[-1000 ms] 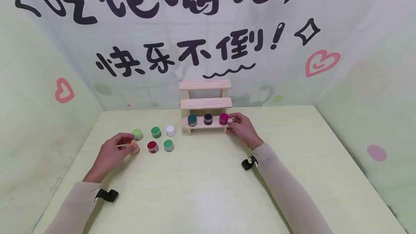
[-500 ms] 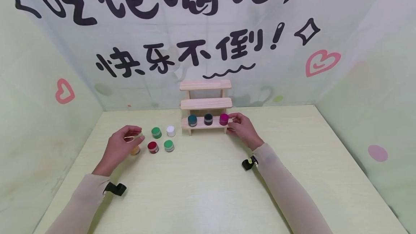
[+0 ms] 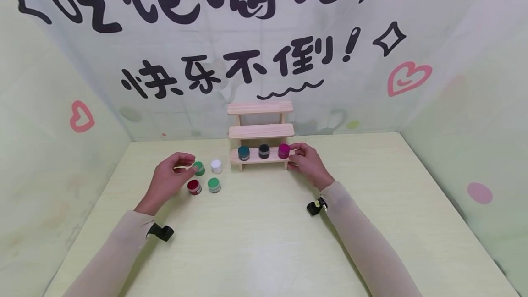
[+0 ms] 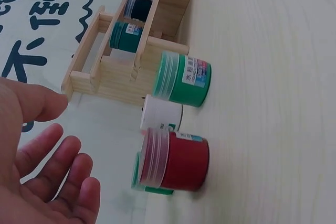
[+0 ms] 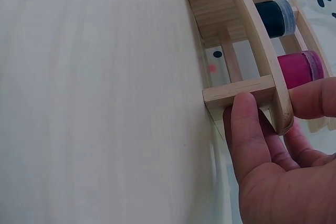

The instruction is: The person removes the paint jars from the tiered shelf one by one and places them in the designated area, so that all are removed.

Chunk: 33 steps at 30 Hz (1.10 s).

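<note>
My left hand (image 3: 171,175), fingers loosely bent and nothing between them and the thumb, hovers by a green paint jar (image 3: 199,167). Close by stand a dark red jar (image 3: 194,187), another green jar (image 3: 214,184) and a white jar (image 3: 216,166). A small three-step wooden stand (image 3: 261,131) bears a teal jar (image 3: 244,152), a black jar (image 3: 264,151) and a magenta jar (image 3: 283,151) on its lowest step. With thumb and fingers, my right hand (image 3: 308,164) grips the right end of that step. The light green and orange-yellow jars are hidden behind my left hand.
The stand's two upper steps (image 3: 261,130) carry nothing. Behind the pale wooden table (image 3: 264,242) hangs a printed cloth backdrop (image 3: 198,118) with black lettering. Similar cloth walls (image 3: 462,159) rise on both sides.
My left hand has moved right and slightly away from me, from the orange-yellow jar past the light green one to the green jar. The right hand and the stand have stayed put.
</note>
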Motion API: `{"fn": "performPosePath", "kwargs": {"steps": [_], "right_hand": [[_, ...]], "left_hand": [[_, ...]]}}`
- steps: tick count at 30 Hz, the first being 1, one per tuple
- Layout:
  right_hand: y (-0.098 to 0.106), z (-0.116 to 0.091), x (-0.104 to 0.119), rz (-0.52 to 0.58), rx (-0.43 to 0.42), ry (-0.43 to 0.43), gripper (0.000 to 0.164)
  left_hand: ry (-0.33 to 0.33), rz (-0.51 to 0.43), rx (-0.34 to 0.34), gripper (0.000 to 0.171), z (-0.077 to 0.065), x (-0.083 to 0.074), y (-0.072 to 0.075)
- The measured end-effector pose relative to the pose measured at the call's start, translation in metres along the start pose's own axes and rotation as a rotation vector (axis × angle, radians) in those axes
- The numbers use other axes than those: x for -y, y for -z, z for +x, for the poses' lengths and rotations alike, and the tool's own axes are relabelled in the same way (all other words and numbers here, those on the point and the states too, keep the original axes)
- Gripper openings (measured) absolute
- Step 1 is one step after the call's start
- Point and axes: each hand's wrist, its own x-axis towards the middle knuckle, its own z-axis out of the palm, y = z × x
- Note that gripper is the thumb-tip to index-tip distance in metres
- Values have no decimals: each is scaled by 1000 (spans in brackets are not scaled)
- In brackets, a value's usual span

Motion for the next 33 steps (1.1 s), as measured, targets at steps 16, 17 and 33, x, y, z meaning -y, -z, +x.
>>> {"fn": "performPosePath", "kwargs": {"steps": [16, 17, 33], "right_hand": [[0, 1, 0, -11, -6, -12, 36], [0, 1, 0, -11, -6, -11, 36], [0, 0, 0, -6, -1, -10, 36]], "left_hand": [[-83, -96, 46, 38, 25, -45, -51], [-87, -102, 51, 39, 26, -47, -53], [-164, -170, 73, 43, 47, -54, -89]]}}
